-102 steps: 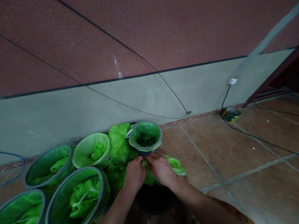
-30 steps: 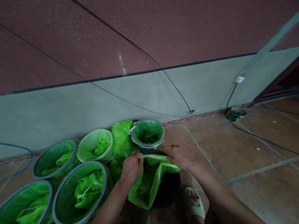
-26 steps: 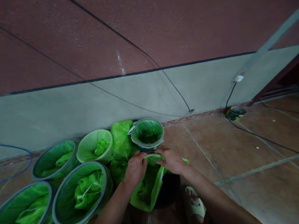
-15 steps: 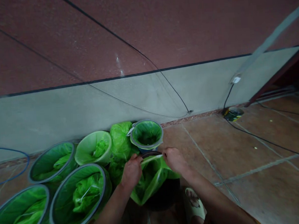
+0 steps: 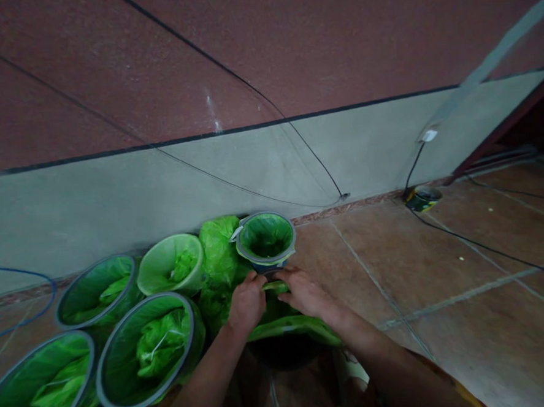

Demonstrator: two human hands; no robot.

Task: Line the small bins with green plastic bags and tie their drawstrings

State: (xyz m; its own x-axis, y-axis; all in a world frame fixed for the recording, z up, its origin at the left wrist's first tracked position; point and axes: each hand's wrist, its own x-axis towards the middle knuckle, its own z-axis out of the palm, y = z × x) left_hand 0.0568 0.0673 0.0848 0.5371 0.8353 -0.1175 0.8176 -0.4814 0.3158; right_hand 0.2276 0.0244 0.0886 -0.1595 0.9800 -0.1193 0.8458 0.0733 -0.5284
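A green plastic bag (image 5: pixel 291 326) hangs inside a dark bin (image 5: pixel 285 353) in front of me, its near edge spread wide across the opening. My left hand (image 5: pixel 249 302) is closed on the bag's far edge at the bin's rim, on the left side. Close beside it, my right hand (image 5: pixel 304 292) grips the same edge with bent fingers. Most of the bin's far rim is hidden behind my hands. Just beyond them stands a small bin (image 5: pixel 265 237) lined with green plastic.
Several lined bins stand on the left, among them a grey-rimmed bin (image 5: pixel 100 361) and a pale green bin (image 5: pixel 141 279). A bulging green bag (image 5: pixel 219 246) leans between bins. A small can (image 5: pixel 423 198) and a black cable (image 5: pixel 477 249) lie right on the tiled floor (image 5: pixel 363 265).
My hands have come closer together at the bin's far rim. The bag's near edge has opened out and now spans the bin's mouth. The view has shifted slightly.
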